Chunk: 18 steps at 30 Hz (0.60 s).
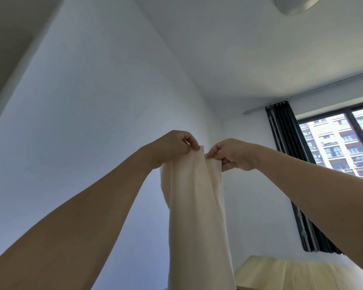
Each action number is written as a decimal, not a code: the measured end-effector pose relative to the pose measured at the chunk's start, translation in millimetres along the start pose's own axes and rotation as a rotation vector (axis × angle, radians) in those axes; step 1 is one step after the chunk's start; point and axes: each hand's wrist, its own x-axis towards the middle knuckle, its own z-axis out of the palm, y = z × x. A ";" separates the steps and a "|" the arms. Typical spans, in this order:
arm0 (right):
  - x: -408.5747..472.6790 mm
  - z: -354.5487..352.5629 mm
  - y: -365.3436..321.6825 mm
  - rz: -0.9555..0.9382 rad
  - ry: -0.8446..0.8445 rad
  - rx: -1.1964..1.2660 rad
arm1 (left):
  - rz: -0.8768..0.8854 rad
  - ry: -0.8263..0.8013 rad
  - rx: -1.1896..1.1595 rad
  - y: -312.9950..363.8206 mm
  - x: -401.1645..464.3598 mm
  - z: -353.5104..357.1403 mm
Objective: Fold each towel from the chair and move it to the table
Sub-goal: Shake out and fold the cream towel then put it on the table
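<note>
High overhead, before white wall: cream towel hanging lengthwise, top edge pinched by left hand and right hand, close together. Wooden surface lower right, beneath window.

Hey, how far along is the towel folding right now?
Done: nothing finished shows; the chair is out of view. In hand: the left hand and right hand pinch the top edge of a cream towel, held up and hanging. Left: folding it and putting it on the table.
</note>
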 end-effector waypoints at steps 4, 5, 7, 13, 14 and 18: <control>-8.3 2.2 -6.8 0.040 -0.083 0.172 | -0.009 0.136 0.020 -13.4 6.7 6.3; -9.6 2.7 -8.1 0.048 -0.106 0.191 | -0.015 0.153 0.013 -15.1 7.5 7.2; -12.3 3.6 -9.4 0.064 -0.148 0.242 | -0.030 0.180 -0.001 -17.2 8.8 9.1; -15.4 5.5 -13.3 -0.015 -0.208 0.107 | -0.091 0.246 -0.065 -23.1 12.1 10.3; -15.0 5.9 -13.0 -0.022 -0.191 0.072 | -0.093 0.243 -0.074 -23.5 12.6 10.8; -12.1 7.5 -11.2 -0.059 -0.125 -0.001 | -0.091 0.221 -0.049 -22.2 10.8 15.1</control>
